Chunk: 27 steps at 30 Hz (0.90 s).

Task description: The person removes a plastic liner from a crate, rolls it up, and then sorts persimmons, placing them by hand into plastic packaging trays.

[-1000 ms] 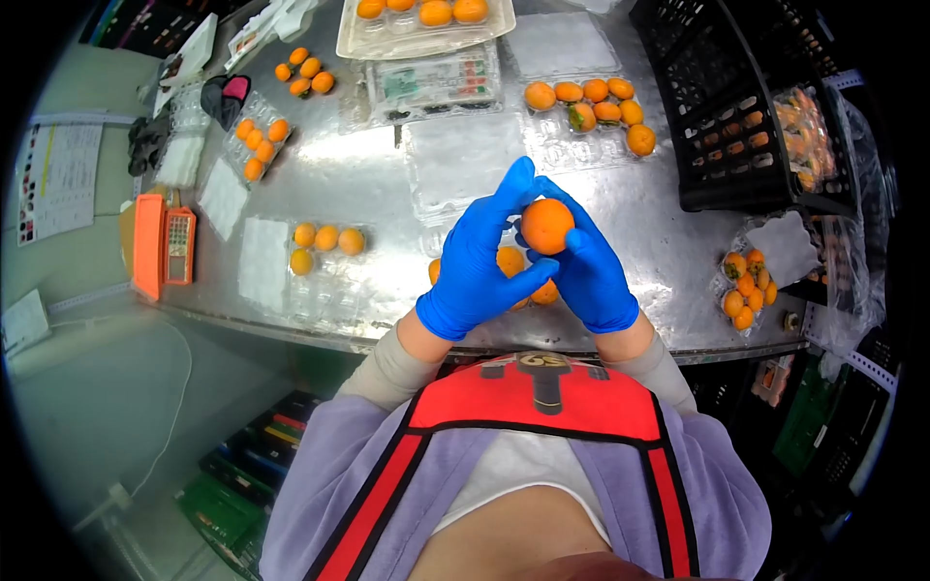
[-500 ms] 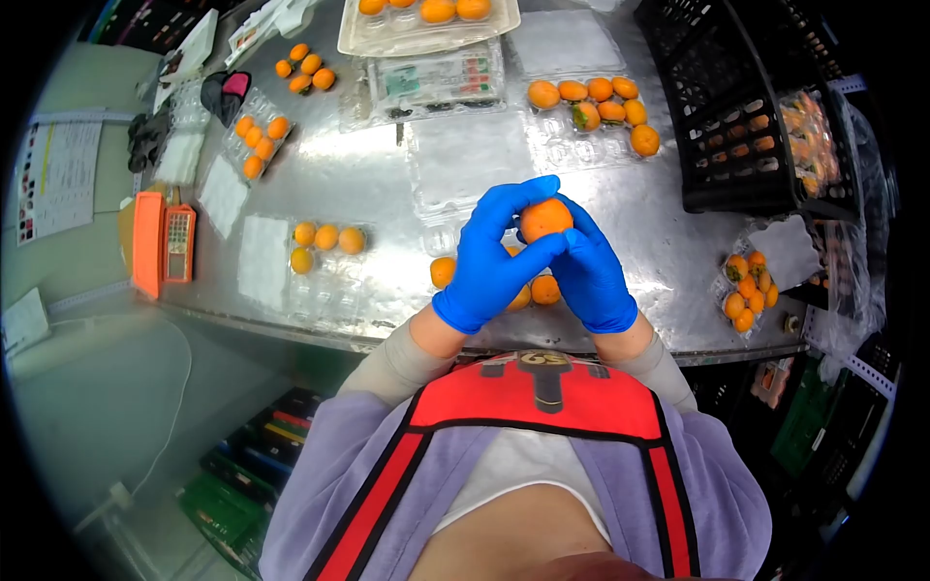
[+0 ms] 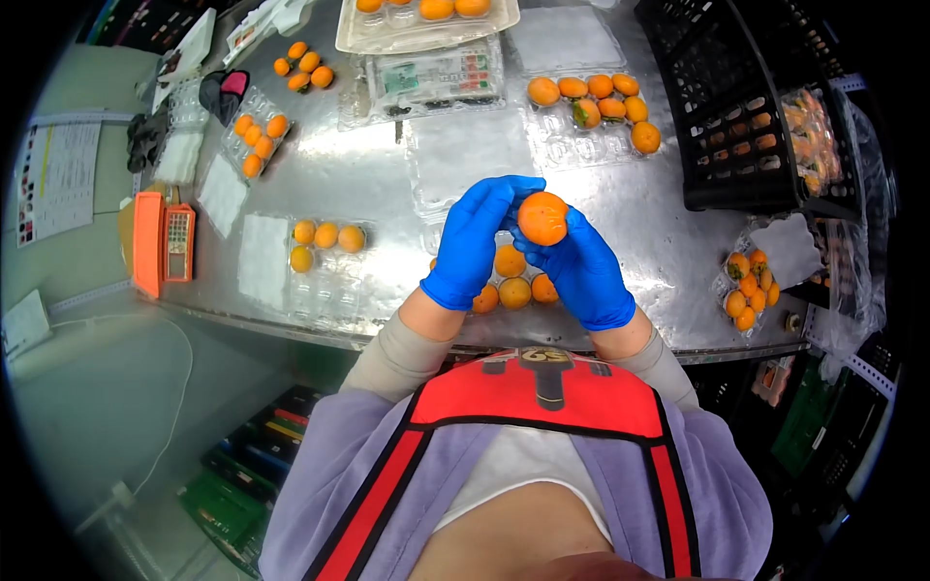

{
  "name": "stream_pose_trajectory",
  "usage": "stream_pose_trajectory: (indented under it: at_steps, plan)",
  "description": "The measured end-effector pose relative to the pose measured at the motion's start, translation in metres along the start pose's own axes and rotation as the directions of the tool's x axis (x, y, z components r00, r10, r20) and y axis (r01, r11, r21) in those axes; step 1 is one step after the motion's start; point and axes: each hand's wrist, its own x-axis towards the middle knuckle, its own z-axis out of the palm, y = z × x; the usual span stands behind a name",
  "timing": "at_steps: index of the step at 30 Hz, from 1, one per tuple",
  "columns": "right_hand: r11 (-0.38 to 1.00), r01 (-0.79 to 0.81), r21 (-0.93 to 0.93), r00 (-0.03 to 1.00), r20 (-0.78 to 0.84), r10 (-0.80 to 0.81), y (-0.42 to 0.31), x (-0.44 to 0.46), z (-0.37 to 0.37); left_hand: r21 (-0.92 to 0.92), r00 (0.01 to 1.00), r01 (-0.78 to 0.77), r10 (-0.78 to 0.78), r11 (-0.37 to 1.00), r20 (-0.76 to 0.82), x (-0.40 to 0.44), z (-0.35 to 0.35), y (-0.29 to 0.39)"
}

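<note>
Hands (image 3: 468,247) | orange fruit (image 3: 542,219) between | right (image 3: 588,273) curled round it | left (image 3: 465,254) bent, hold unclear

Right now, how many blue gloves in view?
2: one on the left hand, one on the right hand, both at an orange fruit. No others show.

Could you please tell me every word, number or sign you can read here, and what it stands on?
No text reads with certainty.
Red apron: number-like mark, too unclear to quote.
Wall sheet: print too small.
Orange device: keypad markings too small.
</note>
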Motion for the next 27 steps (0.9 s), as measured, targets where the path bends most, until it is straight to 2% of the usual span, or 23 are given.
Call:
stream_pose_trajectory:
  at_steps: [2,4,5,6,7,9,10,11,12,13,14,16,20,25,27]
  plan:
    - [1.000,0.001,0.005,1.000,-0.007,-0.001,0.000,0.000,0.002,-0.004,1.000,0.003,-0.003,1.000,0.011,-0.002,0.000,0.000]
    - [1.000,0.002,0.010,1.000,-0.015,-0.002,-0.002,0.000,0.006,0.102,0.990,-0.130,0.124,0.986,0.062,-0.006,0.004,0.002]
    - [0.999,0.034,0.013,0.999,-0.027,-0.034,-0.002,0.001,0.011,0.102,0.990,-0.130,0.124,0.986,0.060,-0.006,0.004,0.003]
    - [0.998,0.066,0.015,0.997,-0.039,-0.065,-0.002,0.002,0.013,0.310,0.961,-0.271,0.239,0.911,0.137,-0.007,0.003,0.003]
    - [0.998,0.064,0.015,0.997,-0.039,-0.064,-0.002,0.002,0.010,0.489,0.915,-0.403,0.328,0.773,0.236,-0.007,0.003,0.004]
    - [0.999,0.042,-0.020,0.997,0.073,-0.041,-0.004,0.001,0.003,0.525,0.898,-0.439,0.366,0.729,0.243,-0.005,0.001,0.002]
    - [0.999,0.042,-0.021,0.997,0.073,-0.041,-0.007,0.001,0.005,0.559,0.880,-0.472,0.401,0.681,0.254,-0.005,0.001,0.001]
    - [0.954,0.164,-0.251,0.986,0.015,-0.166,-0.011,0.000,0.009,0.559,0.880,-0.472,0.401,0.682,0.254,-0.006,0.001,0.002]
    - [0.843,0.258,-0.472,0.955,-0.011,-0.298,-0.014,0.000,0.012,0.662,0.836,-0.528,0.463,0.532,0.294,-0.006,0.002,0.004]
    - [0.823,0.296,-0.486,0.932,-0.043,-0.360,-0.012,0.002,0.011,0.743,0.786,-0.562,0.513,0.363,0.344,-0.007,0.004,0.005]
    - [0.823,0.296,-0.485,0.932,-0.044,-0.361,-0.012,0.003,0.008,0.743,0.787,-0.562,0.512,0.363,0.345,-0.008,0.006,0.006]
    - [0.644,0.295,-0.706,0.910,0.003,-0.415,-0.014,0.004,0.004,0.747,0.794,-0.554,0.502,0.367,0.342,-0.010,0.010,0.007]
    - [0.661,0.305,-0.685,0.918,0.027,-0.395,-0.025,0.005,0.010,0.740,0.785,-0.563,0.519,0.368,0.339,-0.010,0.004,0.002]
    - [0.739,0.324,-0.591,0.939,0.102,-0.329,-0.031,0.003,0.011,0.675,0.809,-0.552,0.510,0.490,0.292,-0.012,0.000,0.003]
    - [0.749,0.315,-0.583,0.942,0.095,-0.322,-0.029,0.003,0.012,0.665,0.808,-0.555,0.515,0.500,0.286,-0.013,0.000,0.005]
